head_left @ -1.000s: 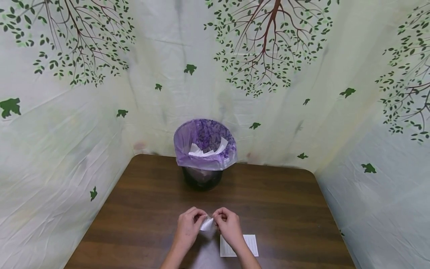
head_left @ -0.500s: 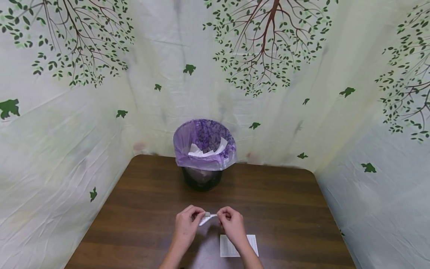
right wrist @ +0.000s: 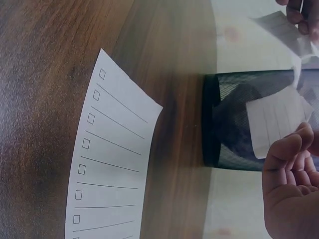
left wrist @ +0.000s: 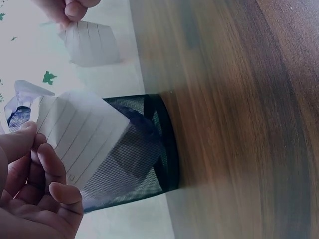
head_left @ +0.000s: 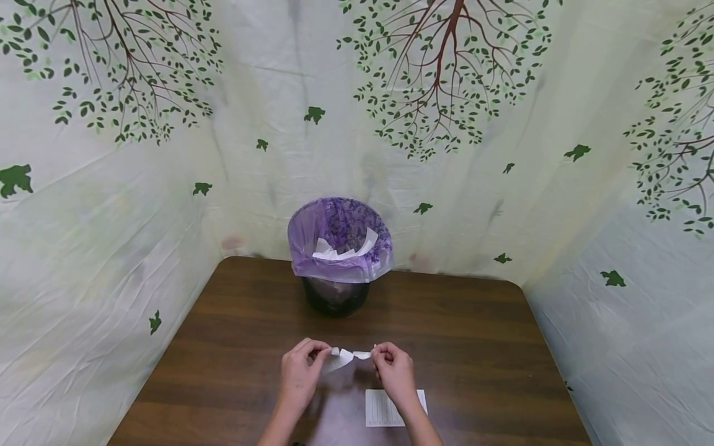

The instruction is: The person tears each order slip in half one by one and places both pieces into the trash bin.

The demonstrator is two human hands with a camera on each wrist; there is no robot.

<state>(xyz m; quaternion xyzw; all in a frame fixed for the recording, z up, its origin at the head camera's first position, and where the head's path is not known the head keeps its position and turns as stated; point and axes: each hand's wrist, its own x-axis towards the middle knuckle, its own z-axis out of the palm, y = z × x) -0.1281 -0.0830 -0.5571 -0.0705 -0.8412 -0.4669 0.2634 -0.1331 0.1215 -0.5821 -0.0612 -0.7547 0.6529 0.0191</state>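
So from the head view, the left hand (head_left: 301, 370) pinches one piece of paper, call it the left scrap (head_left: 338, 360), and the right hand (head_left: 395, 375) pinches the right scrap (head_left: 362, 355), both held up over the table (head_left: 474, 347). Each grip sits toward the outer end, which I reckon keeps fingers clear of the ragged edges facing each other in the middle. The mesh bin (head_left: 334, 300) stands farther back, with its purple liner (head_left: 323, 269) folded over the rim, presumably so it won't slip down; white paper bits (head_left: 362, 244) poke up inside. A printed sheet (head_left: 385, 409) lies flat, partly behind the right forearm, probably parked there to be in easy reach. Left wrist view: thumb and fingertips nip the left scrap at one corner, and it looks thin and slightly bent, with ruled lines and a tiny printed box near the bottom. The right scrap shows beyond it, hazier, also lined. Right wrist view: that right scrap is smallish, pale and nearly flat, pinched at a corner. Can't tell if a thin shred links the two. The sheet on the table has a row of checkboxes, each beside a line.
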